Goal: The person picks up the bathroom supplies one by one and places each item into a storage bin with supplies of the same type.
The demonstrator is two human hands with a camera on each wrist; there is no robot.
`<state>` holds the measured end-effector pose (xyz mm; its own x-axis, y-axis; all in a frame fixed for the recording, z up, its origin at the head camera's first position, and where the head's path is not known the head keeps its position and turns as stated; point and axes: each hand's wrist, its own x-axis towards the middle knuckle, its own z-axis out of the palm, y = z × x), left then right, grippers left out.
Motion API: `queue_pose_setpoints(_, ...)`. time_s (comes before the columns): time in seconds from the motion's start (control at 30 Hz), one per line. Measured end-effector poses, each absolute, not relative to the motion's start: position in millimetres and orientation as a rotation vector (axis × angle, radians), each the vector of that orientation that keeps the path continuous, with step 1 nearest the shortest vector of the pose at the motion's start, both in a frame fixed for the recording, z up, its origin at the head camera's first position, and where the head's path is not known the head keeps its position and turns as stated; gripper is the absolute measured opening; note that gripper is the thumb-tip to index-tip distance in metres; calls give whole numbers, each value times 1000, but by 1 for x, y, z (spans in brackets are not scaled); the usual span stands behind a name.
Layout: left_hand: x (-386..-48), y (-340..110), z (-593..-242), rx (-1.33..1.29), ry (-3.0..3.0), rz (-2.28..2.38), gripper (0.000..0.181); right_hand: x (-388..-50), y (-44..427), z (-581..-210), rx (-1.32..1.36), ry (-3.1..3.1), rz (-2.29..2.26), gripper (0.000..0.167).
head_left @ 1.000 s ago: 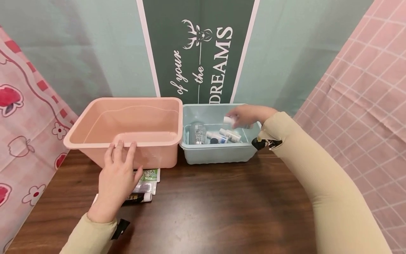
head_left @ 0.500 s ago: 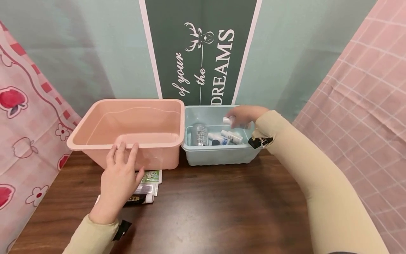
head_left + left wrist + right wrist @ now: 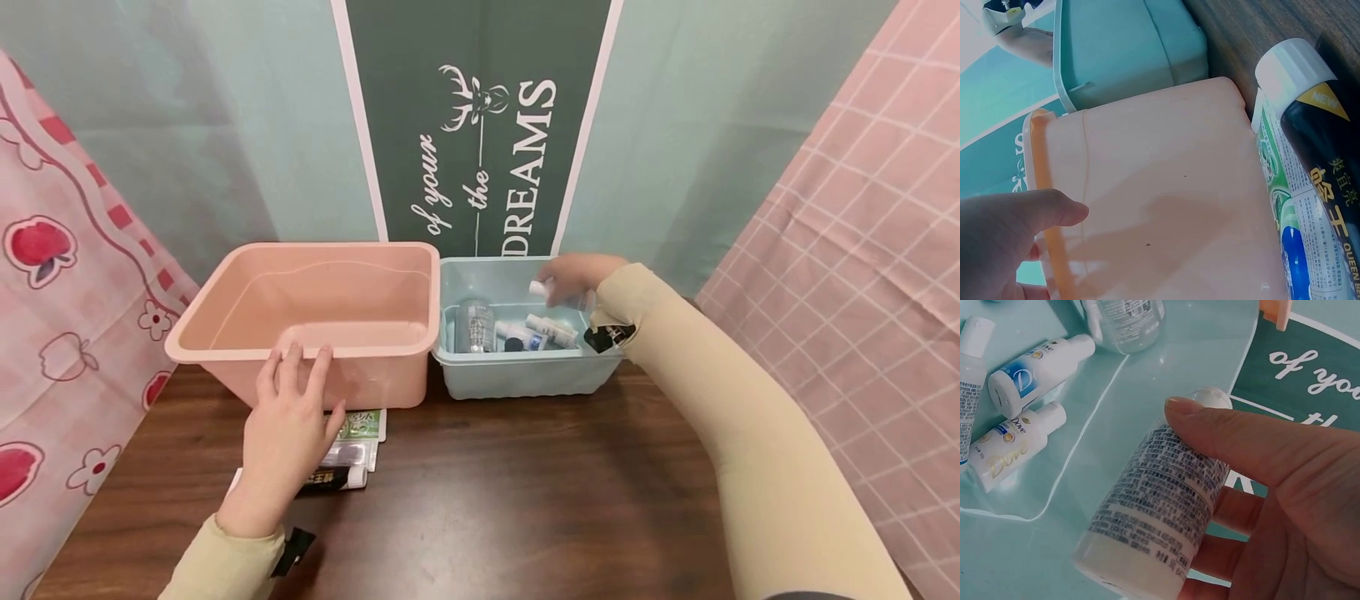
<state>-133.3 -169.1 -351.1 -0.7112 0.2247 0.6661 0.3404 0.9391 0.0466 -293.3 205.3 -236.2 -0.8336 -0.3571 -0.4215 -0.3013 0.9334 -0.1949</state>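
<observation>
My right hand [image 3: 573,277] holds a white bottle [image 3: 1147,506] over the blue bin [image 3: 525,379]. In the right wrist view, the thumb lies along its side, fingers wrap behind, and rows of small print face the camera. Two small Dove bottles [image 3: 1013,450], another white-capped bottle [image 3: 969,394] and a clear bottle [image 3: 476,327] lie in that bin. A dark round cap [image 3: 513,344] shows there too. My left hand [image 3: 285,425] rests on the front rim of the pink bin [image 3: 375,379], its fingers fairly straight and reaching the rim, the thumb on the outside.
Below the left hand on the wooden table [image 3: 480,517] lie a black tube with a white cap [image 3: 1322,125], a green packet [image 3: 363,423] and a clear-and-purple pack [image 3: 348,454]. The two bins stand side by side against a green curtain [image 3: 480,125].
The right hand, with its bottle, has shifted slightly left over the blue bin. The head view has tilted a little, so everything sits lower in frame. The left hand stays on the rim.
</observation>
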Motion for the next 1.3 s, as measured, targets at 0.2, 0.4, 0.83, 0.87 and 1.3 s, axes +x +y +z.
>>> queue_pose_setpoints(0.2, -135, -169, -351, -391, -2397, -203, 69, -299, 210, -242, -425, 2631, -207, 54)
queue_pose_setpoints(0.4, -134, -170, -353, -388, -2398, -200, 68, -304, 210, -250, -410, 2628, -193, 53)
queue_pose_setpoints(0.83, -134, -168, -353, -393, -2396, -189, 68, -304, 209, -251, -394, 2629, -177, 53)
queue_pose_setpoints(0.87, -133, -168, -354, -396, -2399, -189, 68, -304, 209, -252, -405, 2626, -165, 53)
queue_pose_setpoints(1.3, -133, -166, -350, -386, -2395, -182, 66, -310, 212, -255, -573, 2705, -194, 54)
